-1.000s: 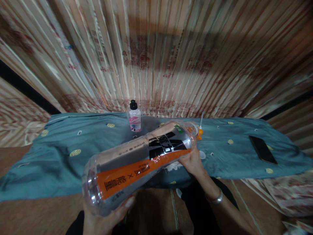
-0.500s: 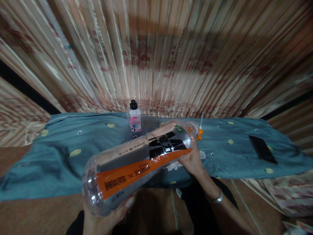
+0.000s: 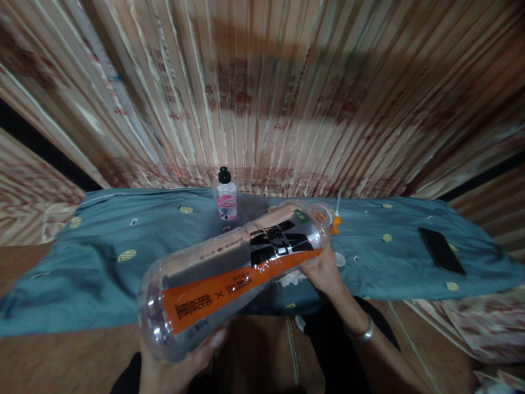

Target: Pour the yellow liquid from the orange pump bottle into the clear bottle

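A large clear plastic bottle (image 3: pixel 241 273) with an orange, black and silver label lies tilted across my two hands, its neck up to the right. My left hand (image 3: pixel 184 364) grips the base from below, thumb along the side. Near the neck, my right hand (image 3: pixel 322 271) is closed around the lower side, most of its fingers hidden behind the bottle. Just past the bottle's mouth are small orange pieces (image 3: pixel 335 224) and a thin white stick (image 3: pixel 338 202). A whitish round piece (image 3: pixel 339 259) shows beside my right hand, and something white and crumpled (image 3: pixel 292 278) lies under the bottle.
A teal cloth (image 3: pixel 98 279) with yellow patterns covers the surface ahead. On it stand a small pink-labelled bottle with a black cap (image 3: pixel 226 197) at the back and a dark phone (image 3: pixel 441 250) at the right. A pleated curtain (image 3: pixel 262 98) hangs behind.
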`<state>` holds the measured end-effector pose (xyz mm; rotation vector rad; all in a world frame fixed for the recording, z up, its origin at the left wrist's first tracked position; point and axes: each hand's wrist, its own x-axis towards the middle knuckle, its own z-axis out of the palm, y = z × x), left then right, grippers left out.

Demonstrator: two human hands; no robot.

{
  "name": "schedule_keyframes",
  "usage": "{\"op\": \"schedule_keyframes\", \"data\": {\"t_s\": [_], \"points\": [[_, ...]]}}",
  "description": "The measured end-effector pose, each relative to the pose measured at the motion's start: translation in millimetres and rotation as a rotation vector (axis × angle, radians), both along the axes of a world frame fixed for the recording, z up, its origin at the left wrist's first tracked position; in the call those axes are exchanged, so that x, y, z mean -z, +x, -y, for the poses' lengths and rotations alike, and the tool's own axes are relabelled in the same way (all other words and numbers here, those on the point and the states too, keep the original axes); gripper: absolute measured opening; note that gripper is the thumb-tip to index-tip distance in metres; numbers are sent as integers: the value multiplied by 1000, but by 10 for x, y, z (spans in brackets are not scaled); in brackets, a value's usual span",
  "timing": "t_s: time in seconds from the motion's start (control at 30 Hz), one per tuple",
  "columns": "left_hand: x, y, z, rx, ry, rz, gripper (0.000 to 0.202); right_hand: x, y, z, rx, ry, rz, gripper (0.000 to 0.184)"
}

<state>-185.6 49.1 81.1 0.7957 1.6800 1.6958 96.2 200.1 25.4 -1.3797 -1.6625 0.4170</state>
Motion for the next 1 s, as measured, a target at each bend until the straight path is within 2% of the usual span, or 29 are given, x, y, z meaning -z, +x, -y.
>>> {"op": "schedule_keyframes", "data": {"t_s": [0.1,0.2,0.3,0.43,0.57,0.7,0.83,1.0], "points": [[-72,49,11,14,-1,-11,59,-11,-5,-1,-4,27,-2,92],[-131,69,20,12,23,44,63,-20,-9,1,-15,30,-9,93],[-95,35,22,15,15,-7,61,-17,-9,4,-2,15,-13,93],[-7,0,25,2,-28,-84,62,-8,-9,3,13,32,7,84],[-72,34,35,33,-32,-47,53,-9,-9,0,11,47,27,75],[-156,46,33,31,-17,7,58,-21,-13,1,15,29,23,75],[-137,21,16,29,-26,-40,62,-30,-14,5,16,-7,16,81],[-88,16,35,-1,-17,-17,60,-10,-8,2,26,12,21,78]]}}
